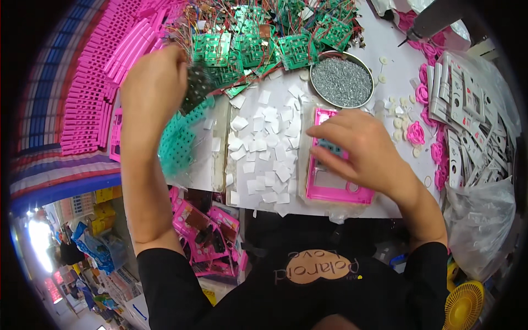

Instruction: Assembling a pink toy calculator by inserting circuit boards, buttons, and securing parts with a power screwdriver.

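Observation:
My left hand point(157, 82) is at the upper left, its fingers curled at a dark, dotted, flexible-looking piece point(196, 91). That piece is smeared by motion and partly behind the hand. Just below it lie teal perforated pieces point(177, 140) in a loose heap. My right hand point(357, 144) hovers over a bright pink rectangular plastic casing point(330, 194), thumb and fingers apart with nothing visible between them. A teal part point(330, 146) shows inside the casing, partly covered by this hand. Under the casing is a clear plastic wrapped pad.
Small white paper squares point(267, 146) are scattered between my hands. Green circuit boards with wires point(256, 49) pile up behind, beside a round metal bowl of silvery bits point(341, 80). Pink parts point(91, 110) are stacked left; white casings point(476, 104) lie right, near an electric screwdriver point(434, 22).

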A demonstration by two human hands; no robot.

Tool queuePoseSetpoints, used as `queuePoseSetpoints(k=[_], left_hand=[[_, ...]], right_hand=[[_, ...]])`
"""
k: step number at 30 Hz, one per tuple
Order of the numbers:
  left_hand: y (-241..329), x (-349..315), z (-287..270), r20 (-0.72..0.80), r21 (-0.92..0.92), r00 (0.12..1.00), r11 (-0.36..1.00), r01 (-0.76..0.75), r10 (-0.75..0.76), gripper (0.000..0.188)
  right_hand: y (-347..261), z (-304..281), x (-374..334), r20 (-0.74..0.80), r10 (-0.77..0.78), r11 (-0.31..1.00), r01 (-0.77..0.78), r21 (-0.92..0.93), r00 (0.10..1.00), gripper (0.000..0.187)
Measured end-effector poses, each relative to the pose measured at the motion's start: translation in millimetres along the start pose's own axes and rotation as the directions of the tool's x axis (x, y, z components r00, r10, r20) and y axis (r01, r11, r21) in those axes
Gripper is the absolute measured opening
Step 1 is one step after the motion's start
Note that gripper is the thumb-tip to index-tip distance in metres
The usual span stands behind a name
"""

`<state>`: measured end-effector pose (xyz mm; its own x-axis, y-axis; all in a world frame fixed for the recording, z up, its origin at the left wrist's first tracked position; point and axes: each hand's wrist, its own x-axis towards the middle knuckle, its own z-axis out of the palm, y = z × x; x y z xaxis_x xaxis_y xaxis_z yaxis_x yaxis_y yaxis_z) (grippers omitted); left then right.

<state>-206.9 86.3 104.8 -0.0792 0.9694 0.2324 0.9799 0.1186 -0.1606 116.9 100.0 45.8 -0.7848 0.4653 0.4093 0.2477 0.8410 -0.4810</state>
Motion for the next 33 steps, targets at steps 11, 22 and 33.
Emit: queuePoseSetpoints(k=[11,22,33], left_hand=[[31,8,35,0.153,-0.145,0.984,0.987,-0.067,0.089,0.015],[72,20,-4,-0.144,-0.351,0.990,0.935,-0.044,-0.007,0.022],[26,-10,-28,-0.485,-0.867,0.759,0.355,-0.350,-0.435,0.020]], right_hand=[[-3,-12,-5,0.162,0.169,0.985,-0.170,-0.002,0.972,0.022],[-1,65,90,-0.342,0.148,0.948,-0.231,-0.218,0.928,0.052],[79,30,102,-0.124,0.689,0.350,-0.177,0.920,0.714,0.017]])
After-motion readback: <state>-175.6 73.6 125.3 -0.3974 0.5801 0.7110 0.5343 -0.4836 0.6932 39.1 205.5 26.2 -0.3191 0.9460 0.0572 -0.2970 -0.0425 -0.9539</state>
